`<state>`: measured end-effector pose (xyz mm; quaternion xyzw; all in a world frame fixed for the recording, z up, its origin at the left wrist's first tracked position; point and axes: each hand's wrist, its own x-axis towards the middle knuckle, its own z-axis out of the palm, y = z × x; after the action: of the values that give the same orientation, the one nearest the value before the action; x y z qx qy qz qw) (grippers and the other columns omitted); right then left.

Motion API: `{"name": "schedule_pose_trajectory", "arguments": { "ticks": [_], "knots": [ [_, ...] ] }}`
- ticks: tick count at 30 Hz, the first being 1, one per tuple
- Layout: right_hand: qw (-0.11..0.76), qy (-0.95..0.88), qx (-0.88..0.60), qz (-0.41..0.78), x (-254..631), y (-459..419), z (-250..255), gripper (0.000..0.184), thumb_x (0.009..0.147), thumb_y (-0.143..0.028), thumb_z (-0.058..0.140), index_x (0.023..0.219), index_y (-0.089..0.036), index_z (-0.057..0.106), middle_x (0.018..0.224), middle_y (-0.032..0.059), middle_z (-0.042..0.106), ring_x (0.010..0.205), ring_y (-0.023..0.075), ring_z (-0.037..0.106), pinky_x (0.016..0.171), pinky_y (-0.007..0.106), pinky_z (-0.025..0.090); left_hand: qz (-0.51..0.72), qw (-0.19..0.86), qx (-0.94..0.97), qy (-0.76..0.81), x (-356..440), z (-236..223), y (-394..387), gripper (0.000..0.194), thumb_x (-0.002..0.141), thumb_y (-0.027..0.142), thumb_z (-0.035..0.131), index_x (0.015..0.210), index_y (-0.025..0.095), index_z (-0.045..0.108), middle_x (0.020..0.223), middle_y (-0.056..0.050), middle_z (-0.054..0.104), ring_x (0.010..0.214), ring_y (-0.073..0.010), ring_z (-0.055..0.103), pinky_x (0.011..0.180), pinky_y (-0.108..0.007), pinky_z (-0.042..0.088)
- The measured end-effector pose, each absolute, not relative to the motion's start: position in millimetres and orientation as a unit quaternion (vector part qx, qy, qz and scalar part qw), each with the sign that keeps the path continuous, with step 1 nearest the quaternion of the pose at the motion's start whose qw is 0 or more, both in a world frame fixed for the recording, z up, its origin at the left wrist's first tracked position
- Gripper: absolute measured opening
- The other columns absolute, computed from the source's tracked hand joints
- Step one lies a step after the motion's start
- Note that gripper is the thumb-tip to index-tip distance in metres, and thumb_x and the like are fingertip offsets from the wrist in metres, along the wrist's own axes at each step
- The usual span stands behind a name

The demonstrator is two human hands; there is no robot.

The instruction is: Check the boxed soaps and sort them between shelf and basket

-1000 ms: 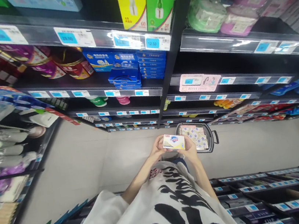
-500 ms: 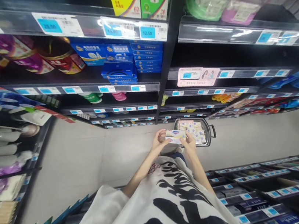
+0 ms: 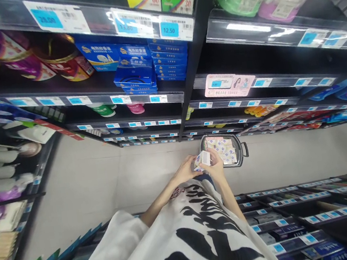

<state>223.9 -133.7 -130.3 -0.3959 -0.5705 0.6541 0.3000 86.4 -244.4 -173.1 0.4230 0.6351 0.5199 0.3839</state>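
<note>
A small white and pale yellow soap box [image 3: 202,160] is held in front of my body, turned so that one end faces up. My left hand [image 3: 187,169] grips it from the left, and my right hand [image 3: 215,166] has its fingers round the right side. Just beyond my right hand, a dark shopping basket [image 3: 239,160] stands on the floor, its handle to the right. Inside are several similar pale boxes [image 3: 224,148] laid side by side. My right hand covers part of the basket's near left side.
Tall shelves with price tags [image 3: 175,28] rise ahead, holding blue mosquito-repellent boxes [image 3: 168,59] and wrapped green and pink goods. More shelves [image 3: 280,203] stand close behind me at the lower right. A rack of bagged goods [image 3: 1,171] lines the left. Grey floor [image 3: 146,168] runs between them.
The soap box has been turned in my hands: its broad printed face showed earlier, now an end does. Both hands stay on it. The view has shifted slightly.
</note>
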Motion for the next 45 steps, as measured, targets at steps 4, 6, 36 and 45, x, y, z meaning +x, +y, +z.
{"name": "schedule_pose_trajectory", "arguments": {
  "ticks": [4, 6, 36, 45],
  "knots": [
    [0.277, -0.617, -0.371, 0.636, 222, -138, -124, 0.080, 0.051, -0.027, 0.099, 0.125, -0.024, 0.069, 0.122, 0.0110, 0.075, 0.115, 0.0316, 0.068, 0.095, 0.043, 0.058, 0.561, 0.337, 0.429, 0.622, 91, -167, -242, 0.069, 0.072, 0.024, 0.089, 0.136, 0.021, 0.062, 0.134, -0.016, 0.064, 0.122, -0.0329, 0.063, 0.104, -0.047, 0.053],
    [0.270, -0.626, -0.356, 0.639, 221, -140, -124, 0.082, 0.053, -0.027, 0.099, 0.129, -0.024, 0.068, 0.126, 0.0109, 0.074, 0.110, 0.0295, 0.068, 0.094, 0.042, 0.057, 0.577, 0.343, 0.416, 0.614, 93, -162, -242, 0.069, 0.071, 0.018, 0.085, 0.136, 0.022, 0.062, 0.134, -0.015, 0.065, 0.120, -0.0312, 0.065, 0.097, -0.043, 0.058],
    [0.188, -0.695, -0.321, 0.615, 237, -123, -124, 0.066, 0.062, -0.035, 0.095, 0.123, -0.025, 0.071, 0.115, 0.0074, 0.077, 0.093, 0.0242, 0.069, 0.080, 0.039, 0.056, 0.703, 0.533, 0.157, 0.444, 83, -154, -258, 0.079, 0.067, 0.030, 0.096, 0.138, 0.023, 0.062, 0.128, -0.010, 0.075, 0.127, -0.0309, 0.067, 0.100, -0.038, 0.056],
    [0.199, -0.704, -0.320, 0.602, 239, -121, -131, 0.070, 0.058, -0.046, 0.098, 0.119, -0.026, 0.069, 0.102, 0.0049, 0.076, 0.089, 0.0245, 0.069, 0.080, 0.040, 0.057, 0.686, 0.558, 0.131, 0.448, 80, -157, -254, 0.081, 0.065, 0.032, 0.096, 0.137, 0.024, 0.062, 0.124, -0.009, 0.076, 0.121, -0.0312, 0.069, 0.098, -0.039, 0.056]
  ]
}}
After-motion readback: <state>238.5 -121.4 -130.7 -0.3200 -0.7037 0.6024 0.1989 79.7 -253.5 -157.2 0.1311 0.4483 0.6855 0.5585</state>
